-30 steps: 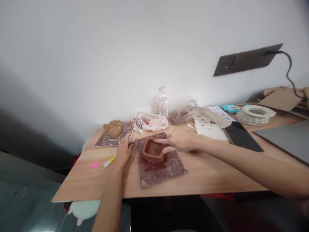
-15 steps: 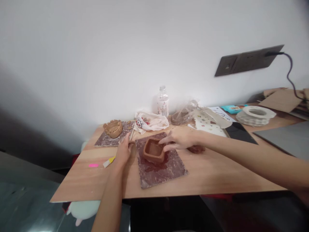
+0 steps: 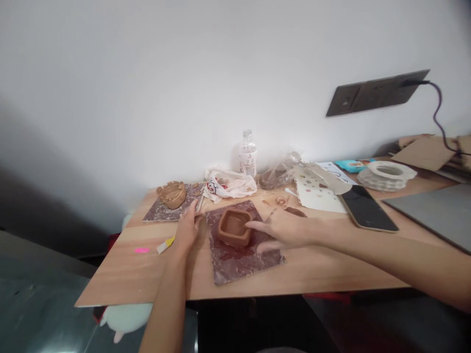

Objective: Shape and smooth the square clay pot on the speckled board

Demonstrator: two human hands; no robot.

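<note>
A small square clay dish (image 3: 234, 227) with rounded corners stands upright on a dark speckled board (image 3: 239, 268), whose surface looks wet near the dish. My right hand (image 3: 285, 229) is at the dish's right side, somewhat blurred, its forefinger stretched to the rim and the thumb apart below. My left hand (image 3: 187, 229) rests on the table left of this board, fingers extended, holding nothing that I can see. A thin brown piece beside its thumb is too small to name. Near my left wrist lies a brush with a yellow handle (image 3: 166, 244).
On a second board (image 3: 152, 214) sits a round clay bowl (image 3: 172, 194) with a lumpy rim. Behind stand a plastic bottle (image 3: 248, 154) and a crumpled white bag (image 3: 231, 184). To the right are a phone (image 3: 368, 208), a white vase-like ring (image 3: 386, 175) and a grey laptop (image 3: 434, 208).
My right hand has drawn down and slightly right, from fingers on the inner wall to the forefinger at the right rim. The phone and a small clay coil behind it now show more. My left hand has stayed.
</note>
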